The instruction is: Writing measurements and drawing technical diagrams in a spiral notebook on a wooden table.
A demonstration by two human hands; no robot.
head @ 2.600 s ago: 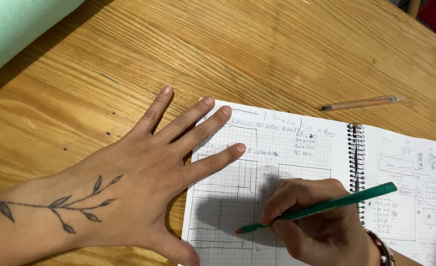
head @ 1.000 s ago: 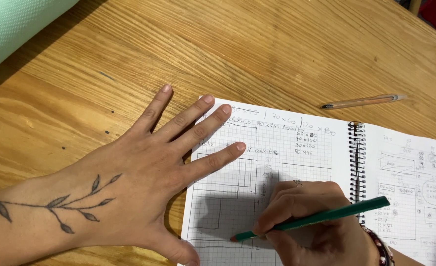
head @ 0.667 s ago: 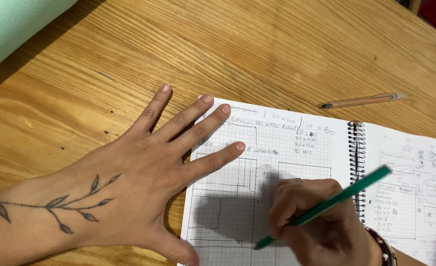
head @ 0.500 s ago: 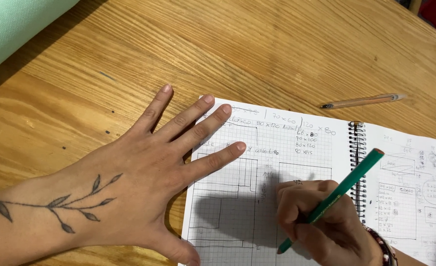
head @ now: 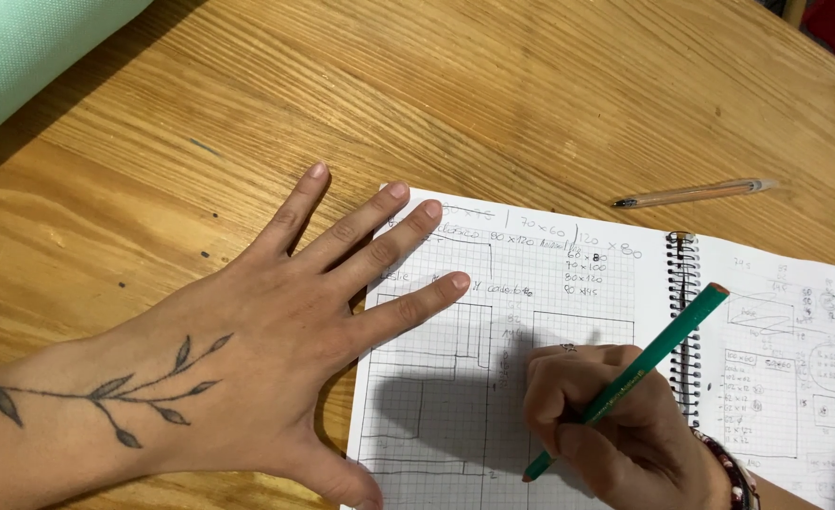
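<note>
Head view shows my left hand [head: 276, 349] flat, fingers [head: 379, 250] spread, pressing the left edge of the open spiral notebook [head: 531, 283] on the wooden tabletop [head: 247, 113]. My right hand [head: 615, 434] pinches a green pencil [head: 630, 378], tip on the gridded page. An orange pen [head: 696, 194] lies beyond the notebook.

A clear-barrelled ballpoint pen [head: 693, 194] lies on its own on the varnished wooden table [head: 493, 85], toward two o'clock, its dark tip pointing left. At eleven o'clock a pale green roll [head: 30, 52] rests across the table's corner, casting a dark shadow along its edge.
</note>
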